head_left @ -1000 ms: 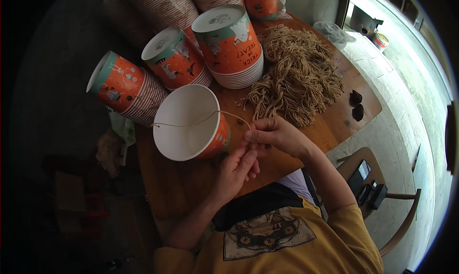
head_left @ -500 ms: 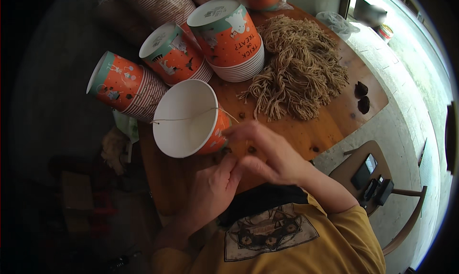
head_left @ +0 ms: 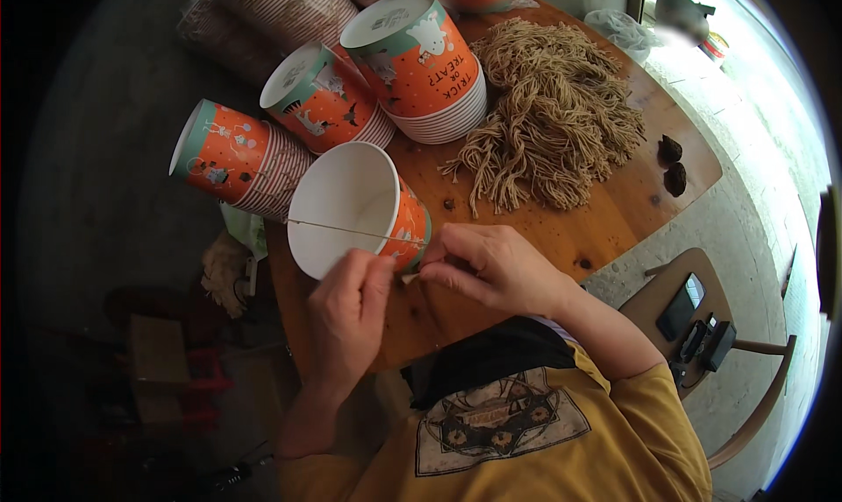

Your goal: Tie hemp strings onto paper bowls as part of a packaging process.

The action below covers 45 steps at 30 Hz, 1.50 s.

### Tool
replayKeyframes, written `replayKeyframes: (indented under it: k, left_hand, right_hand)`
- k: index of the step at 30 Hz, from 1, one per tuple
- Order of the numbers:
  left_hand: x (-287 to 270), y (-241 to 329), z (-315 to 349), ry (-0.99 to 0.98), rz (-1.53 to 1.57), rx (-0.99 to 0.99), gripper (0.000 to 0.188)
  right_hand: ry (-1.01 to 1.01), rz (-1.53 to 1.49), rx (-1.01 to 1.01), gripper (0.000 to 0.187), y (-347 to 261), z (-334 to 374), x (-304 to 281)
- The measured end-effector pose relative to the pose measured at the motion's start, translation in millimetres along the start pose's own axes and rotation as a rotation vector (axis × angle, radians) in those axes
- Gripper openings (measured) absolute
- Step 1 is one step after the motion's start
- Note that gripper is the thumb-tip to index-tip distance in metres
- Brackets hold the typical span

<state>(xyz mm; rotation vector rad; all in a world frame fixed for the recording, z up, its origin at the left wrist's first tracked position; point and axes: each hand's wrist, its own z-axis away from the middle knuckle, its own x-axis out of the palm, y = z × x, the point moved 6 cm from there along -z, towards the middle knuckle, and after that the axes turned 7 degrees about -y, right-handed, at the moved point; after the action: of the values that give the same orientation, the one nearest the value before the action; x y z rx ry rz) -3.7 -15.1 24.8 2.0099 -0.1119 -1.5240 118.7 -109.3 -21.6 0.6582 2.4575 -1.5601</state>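
Observation:
A paper bucket (head_left: 410,226), orange with a green band and white inside, lies tilted on the wooden table with its mouth toward the lower left. A thin tan cord (head_left: 338,228) runs straight across that mouth from the far left rim. At the bucket's right side my right hand (head_left: 491,265) pinches the cord's other end. My left hand (head_left: 355,305) is closed at the lower rim, its thumb and forefinger pressed together. What those fingers hold is too small to make out. A small pale end pokes out between the hands.
Stacks of upturned orange buckets (head_left: 412,64) stand behind, beside a heap of tan cords (head_left: 553,116). More bagged stacks (head_left: 281,11) lie at the back left. Two dark lumps (head_left: 673,164) sit near the table's right edge. A chair (head_left: 702,283) holds a phone (head_left: 681,306).
The slack cord is now pulled taut across the bucket's mouth. My right hand has closed on its end. My left hand has moved up and left to the rim.

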Motion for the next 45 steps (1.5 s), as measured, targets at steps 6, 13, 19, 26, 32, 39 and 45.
replayKeyframes:
  k: [6, 13, 19, 26, 32, 39, 45]
  left_hand:
    - [-7.5, -14.1, -8.5, -0.015, -0.050, 0.048, 0.017]
    - [-8.5, -30.0, -10.5, -0.151, 0.030, -0.074, 0.041]
    - [-16.1, -31.2, -6.3, -0.224, -0.062, -0.025, 0.056]
    - [-6.1, -21.6, -22.6, -0.173, 0.079, -0.124, 0.035]
    - [-15.9, -36.4, -22.3, -0.110, 0.324, -0.233, 0.023]
    - [-22.1, -37.8, -16.0, -0.128, 0.536, -0.304, 0.018]
    - [-20.0, -37.6, -12.6, -0.141, 0.645, -0.254, 0.026]
  right_hand:
    - [0.161, 0.008, 0.027, 0.015, 5.1, 3.0, -3.8]
    - [0.215, -0.182, 0.142, 0.016, 19.3, 4.6, -3.9]
    - [0.248, -0.651, 0.315, 0.016, 20.2, -2.4, -2.0]
    - [0.456, -0.131, 0.072, 0.015, 4.6, -22.9, -37.0]
    - [0.432, 0.195, -0.018, 0.014, 7.7, -16.6, -3.6]
    - [0.408, 0.195, 0.047, 0.017, 7.6, -27.7, 22.9]
    - [0.433, 0.230, 0.044, 0.018, 10.1, -30.7, 29.0]
